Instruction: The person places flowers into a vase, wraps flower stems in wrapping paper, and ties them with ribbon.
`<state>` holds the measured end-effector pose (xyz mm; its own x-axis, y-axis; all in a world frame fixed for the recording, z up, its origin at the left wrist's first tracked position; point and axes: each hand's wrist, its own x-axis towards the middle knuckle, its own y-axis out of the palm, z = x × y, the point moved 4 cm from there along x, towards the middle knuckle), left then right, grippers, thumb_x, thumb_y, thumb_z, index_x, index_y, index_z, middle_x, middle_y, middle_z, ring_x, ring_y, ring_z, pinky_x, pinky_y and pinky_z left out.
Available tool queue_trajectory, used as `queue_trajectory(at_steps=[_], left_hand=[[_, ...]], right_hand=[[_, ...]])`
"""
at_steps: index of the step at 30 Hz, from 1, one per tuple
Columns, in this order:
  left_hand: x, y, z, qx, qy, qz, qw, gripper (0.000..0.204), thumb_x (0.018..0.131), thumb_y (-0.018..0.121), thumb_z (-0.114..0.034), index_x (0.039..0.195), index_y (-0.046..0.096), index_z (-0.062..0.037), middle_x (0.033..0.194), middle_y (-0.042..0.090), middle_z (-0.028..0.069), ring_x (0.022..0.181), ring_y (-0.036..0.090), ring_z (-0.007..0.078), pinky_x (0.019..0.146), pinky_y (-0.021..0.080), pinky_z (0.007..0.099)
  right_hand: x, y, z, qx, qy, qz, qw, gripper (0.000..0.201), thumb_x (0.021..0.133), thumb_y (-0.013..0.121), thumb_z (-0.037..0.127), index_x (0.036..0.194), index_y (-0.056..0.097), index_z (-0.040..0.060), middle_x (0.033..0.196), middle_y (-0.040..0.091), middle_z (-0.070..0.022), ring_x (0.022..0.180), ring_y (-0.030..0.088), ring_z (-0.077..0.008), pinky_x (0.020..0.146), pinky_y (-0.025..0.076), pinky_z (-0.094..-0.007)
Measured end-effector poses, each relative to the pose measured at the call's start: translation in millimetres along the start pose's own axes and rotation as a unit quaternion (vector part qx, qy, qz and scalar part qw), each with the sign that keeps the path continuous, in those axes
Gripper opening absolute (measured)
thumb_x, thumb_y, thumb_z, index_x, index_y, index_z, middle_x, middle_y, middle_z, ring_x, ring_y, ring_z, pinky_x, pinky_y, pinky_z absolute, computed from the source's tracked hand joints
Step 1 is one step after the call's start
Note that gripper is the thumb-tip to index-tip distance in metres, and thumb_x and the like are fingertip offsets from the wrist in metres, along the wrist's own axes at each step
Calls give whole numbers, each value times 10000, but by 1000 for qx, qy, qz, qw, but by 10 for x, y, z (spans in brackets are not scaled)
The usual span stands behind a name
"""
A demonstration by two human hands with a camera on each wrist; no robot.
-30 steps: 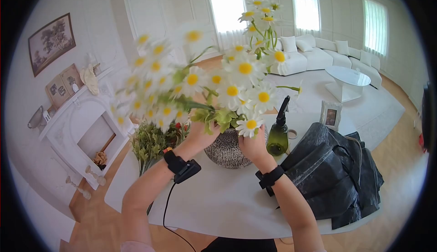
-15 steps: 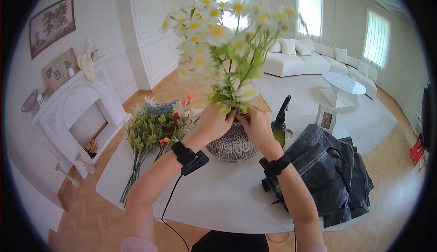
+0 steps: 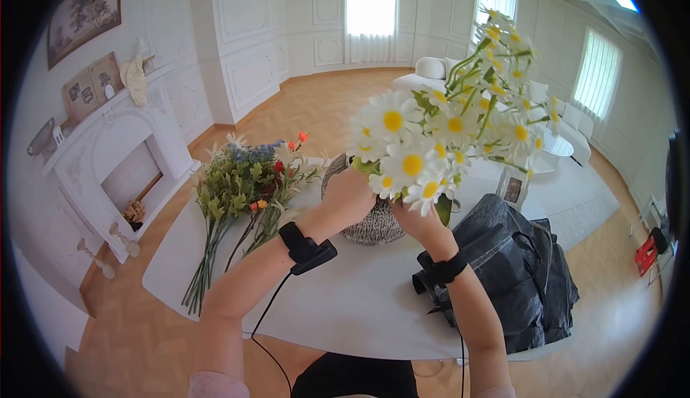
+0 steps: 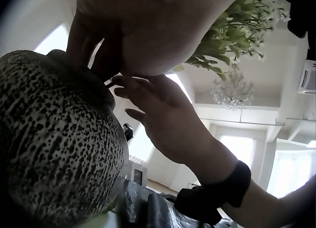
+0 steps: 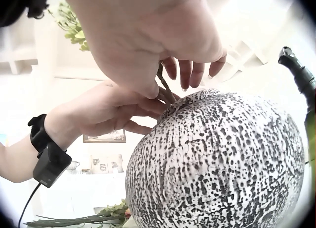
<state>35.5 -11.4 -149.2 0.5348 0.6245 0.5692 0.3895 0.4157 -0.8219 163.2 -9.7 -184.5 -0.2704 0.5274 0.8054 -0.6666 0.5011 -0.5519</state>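
A bunch of white daisies with yellow centres leans to the right over the mouth of a round black-and-white speckled vase. My left hand holds the stems low at the vase's rim, its fingers reaching down to the opening in the left wrist view. Across from it, my right hand pinches the same bunch, and a brown-green stem runs from under its thumb into the vase. Blooms cover part of the right hand in the head view.
Left on the white table lie other cut flowers with long stems. A crumpled black sheet covers the right side, with a photo frame behind. A dark sprayer nozzle rises beside the vase.
The daisies swung from the left to upright, then over to the right. Both hands have stayed at the vase's mouth, and the head view has shifted.
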Motion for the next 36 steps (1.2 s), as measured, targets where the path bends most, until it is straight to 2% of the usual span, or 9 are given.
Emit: queue_trajectory(at_steps=[3, 6, 9, 18, 20, 22, 24, 27, 36], left_hand=[[-42, -22, -2, -52, -26, -40, 997, 238, 710, 512, -116, 943, 548, -77, 875, 579, 131, 813, 549, 329, 639, 459, 421], [-171, -128, -43, -67, 89, -181, 977, 227, 705, 524, -91, 927, 542, -46, 909, 555, 137, 871, 528, 320, 687, 451, 407], [-193, -150, 236, -40, -107, -12, 993, 267, 693, 574, -105, 922, 530, 25, 950, 517, 181, 918, 509, 317, 759, 433, 390], [-1309, -713, 1690, 154, -370, 143, 905, 197, 687, 591, -153, 800, 579, 9, 774, 591, 169, 746, 579, 320, 642, 465, 400], [-1813, -450, 2392, 106, -349, 148, 920, 198, 679, 601, -158, 784, 581, 8, 755, 597, 166, 725, 584, 317, 636, 467, 396], [-2176, -78, 2932, 56, -321, 152, 933, 199, 672, 611, -164, 769, 583, 7, 737, 603, 162, 704, 590, 314, 630, 470, 391], [-2524, 226, 3200, -29, -426, 227, 875, 218, 686, 608, -179, 784, 577, 13, 801, 605, 174, 751, 591, 304, 641, 471, 391], [-2187, -63, 2354, 155, -433, 231, 857, 219, 698, 605, -186, 810, 577, 0, 826, 600, 179, 789, 584, 308, 650, 470, 402], [-1990, -207, 2201, 241, -425, 128, 863, 129, 695, 579, -124, 795, 569, -43, 750, 594, 157, 755, 583, 322, 603, 461, 423]], right_hand=[[-8, -46, 78, 15, -34, 10, 999, 231, 653, 581, 32, 868, 515, -24, 808, 545, -185, 760, 508, -387, 658, 397, -444], [-25, 1, 66, -27, -48, 21, 998, 230, 660, 584, 39, 861, 504, -37, 818, 539, -190, 794, 495, -385, 681, 389, -442], [7, -121, 202, -8, 12, 35, 999, 334, 751, 579, 133, 1030, 459, -5, 945, 523, -211, 867, 492, -394, 772, 378, -425], [-275, -194, 298, -194, 60, 76, 976, 271, 682, 596, 134, 848, 474, -42, 797, 504, -197, 775, 507, -367, 711, 366, -484], [-232, -333, 521, -53, 148, 115, 981, 223, 681, 591, 144, 781, 472, -16, 731, 524, -181, 667, 534, -354, 617, 427, -444], [-357, -258, 593, -52, 100, 196, 974, 218, 689, 592, 163, 747, 464, -4, 680, 532, -168, 628, 552, -341, 530, 449, -402], [-508, -90, 753, -21, 80, 339, 937, 236, 706, 593, 187, 762, 469, -6, 662, 541, -149, 638, 562, -342, 541, 452, -409], [-586, 66, 819, 3, 99, 422, 901, 237, 728, 586, 218, 764, 455, 24, 659, 532, -138, 686, 547, -337, 576, 429, -418], [-565, 26, 663, 41, 43, 347, 936, 245, 726, 594, 217, 767, 493, -3, 660, 551, -153, 648, 564, -336, 545, 453, -415]])
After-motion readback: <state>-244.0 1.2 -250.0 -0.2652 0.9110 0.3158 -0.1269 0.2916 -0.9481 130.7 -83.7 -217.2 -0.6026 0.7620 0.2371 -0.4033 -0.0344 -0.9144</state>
